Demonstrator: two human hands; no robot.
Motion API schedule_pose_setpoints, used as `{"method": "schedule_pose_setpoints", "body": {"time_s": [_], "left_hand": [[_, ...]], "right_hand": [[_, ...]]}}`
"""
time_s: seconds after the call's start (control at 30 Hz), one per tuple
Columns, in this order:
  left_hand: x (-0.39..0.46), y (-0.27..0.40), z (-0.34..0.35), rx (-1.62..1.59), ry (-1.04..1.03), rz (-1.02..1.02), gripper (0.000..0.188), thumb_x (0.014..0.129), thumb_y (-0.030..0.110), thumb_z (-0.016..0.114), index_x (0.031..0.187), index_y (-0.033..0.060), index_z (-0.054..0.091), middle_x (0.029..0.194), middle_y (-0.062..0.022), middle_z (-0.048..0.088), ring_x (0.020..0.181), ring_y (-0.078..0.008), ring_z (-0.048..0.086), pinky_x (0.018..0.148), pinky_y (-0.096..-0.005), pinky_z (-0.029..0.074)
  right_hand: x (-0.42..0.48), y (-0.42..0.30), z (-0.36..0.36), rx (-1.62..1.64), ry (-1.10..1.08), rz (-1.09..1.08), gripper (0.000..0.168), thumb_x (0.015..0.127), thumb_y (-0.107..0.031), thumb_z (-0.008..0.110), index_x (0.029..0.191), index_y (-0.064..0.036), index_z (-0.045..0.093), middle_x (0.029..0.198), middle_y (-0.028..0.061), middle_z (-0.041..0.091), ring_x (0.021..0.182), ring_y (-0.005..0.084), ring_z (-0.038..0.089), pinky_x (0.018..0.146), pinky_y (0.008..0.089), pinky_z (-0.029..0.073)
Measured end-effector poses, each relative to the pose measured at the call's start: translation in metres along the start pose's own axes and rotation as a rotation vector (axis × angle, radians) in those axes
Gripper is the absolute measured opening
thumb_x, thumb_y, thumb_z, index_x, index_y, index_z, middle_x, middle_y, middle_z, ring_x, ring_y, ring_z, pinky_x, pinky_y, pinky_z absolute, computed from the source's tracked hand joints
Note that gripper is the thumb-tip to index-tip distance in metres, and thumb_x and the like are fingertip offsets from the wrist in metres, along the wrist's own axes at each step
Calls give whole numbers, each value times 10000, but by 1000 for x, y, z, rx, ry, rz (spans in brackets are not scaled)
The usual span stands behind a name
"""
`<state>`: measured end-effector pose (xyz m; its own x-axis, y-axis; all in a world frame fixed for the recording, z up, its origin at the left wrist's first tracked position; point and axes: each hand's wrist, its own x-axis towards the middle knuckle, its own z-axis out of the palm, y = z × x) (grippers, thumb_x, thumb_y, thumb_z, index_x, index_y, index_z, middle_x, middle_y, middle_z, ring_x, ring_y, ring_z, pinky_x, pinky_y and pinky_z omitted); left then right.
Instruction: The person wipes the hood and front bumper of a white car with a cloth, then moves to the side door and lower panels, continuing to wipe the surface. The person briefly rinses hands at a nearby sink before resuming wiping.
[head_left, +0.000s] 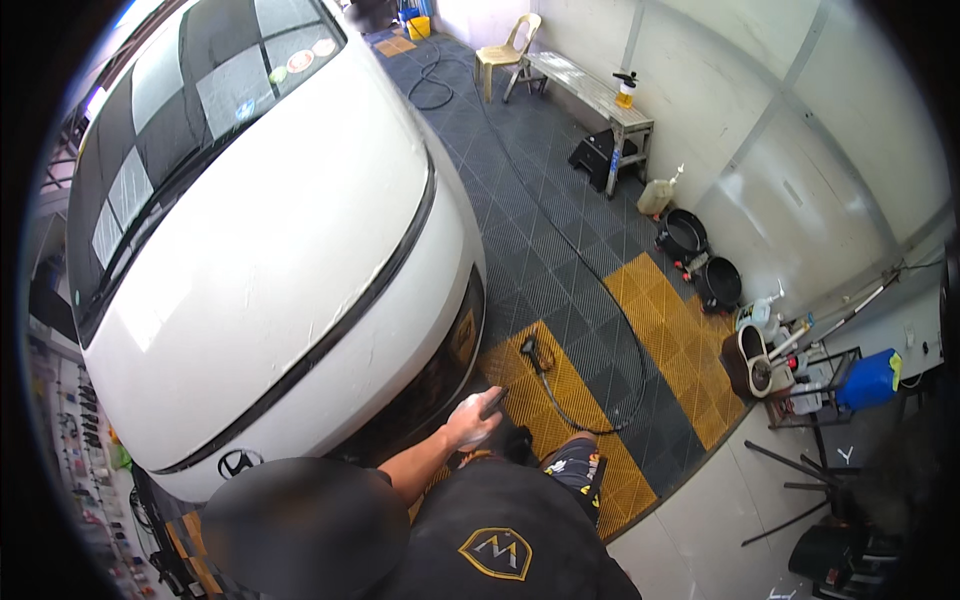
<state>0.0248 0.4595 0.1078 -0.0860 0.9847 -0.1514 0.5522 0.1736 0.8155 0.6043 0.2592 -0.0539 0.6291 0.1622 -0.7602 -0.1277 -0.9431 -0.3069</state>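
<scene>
My left hand (475, 421) reaches out in front of my chest, wet with white suds. Its fingers are closed around a small dark object (494, 403), whose kind I cannot make out. Just beyond it is the dark lower grille (420, 401) of a white car (300, 225) with a Hyundai badge (240, 464). Streaks of water or suds mark the bonnet. My right hand is out of view. My bent leg in patterned shorts (576, 474) shows past my black shirt (499, 499). Close by, a black spray gun (532, 351) lies on yellow floor tiles (570, 379).
A black hose (559, 240) loops across the grey tiles. Along the wall stand a metal bench (581, 84) with a spray bottle (625, 94), a plastic chair (510, 54), black round containers (682, 231) and several bottles (757, 315). A blue container (868, 379) sits at right.
</scene>
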Motion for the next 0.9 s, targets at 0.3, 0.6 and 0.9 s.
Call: {"method": "schedule_pose_setpoints", "body": {"time_s": [0.3, 0.6, 0.9], "left_hand": [[203, 32, 1, -120, 62, -66, 459, 934, 164, 636, 1364, 10, 590, 1027, -295, 703, 1007, -497, 672, 848, -510, 523], [423, 59, -47, -19, 289, -178, 495, 924, 214, 668, 1394, 68, 616, 1073, -297, 725, 1057, -488, 688, 901, -543, 528], [599, 114, -151, -243, 668, -188, 477, 846, 22, 594, 1314, 21, 690, 1084, -141, 587, 1095, -306, 630, 1020, -388, 479]], "right_hand": [[3, -298, 168, -76, -284, -164, 308, 998, -251, 551, 1152, 3, 631, 990, 230, 679, 714, 362, 680, 582, 520, 566], [107, -807, 231, -304, -129, -749, 549, 1075, -323, 568, 1544, -43, 512, 1192, 226, 691, 1030, 413, 712, 701, 531, 637], [-143, -1184, 484, -229, -633, -1169, 661, 997, -210, 520, 1648, -130, 440, 1407, 195, 643, 978, 330, 726, 684, 399, 622]]}}
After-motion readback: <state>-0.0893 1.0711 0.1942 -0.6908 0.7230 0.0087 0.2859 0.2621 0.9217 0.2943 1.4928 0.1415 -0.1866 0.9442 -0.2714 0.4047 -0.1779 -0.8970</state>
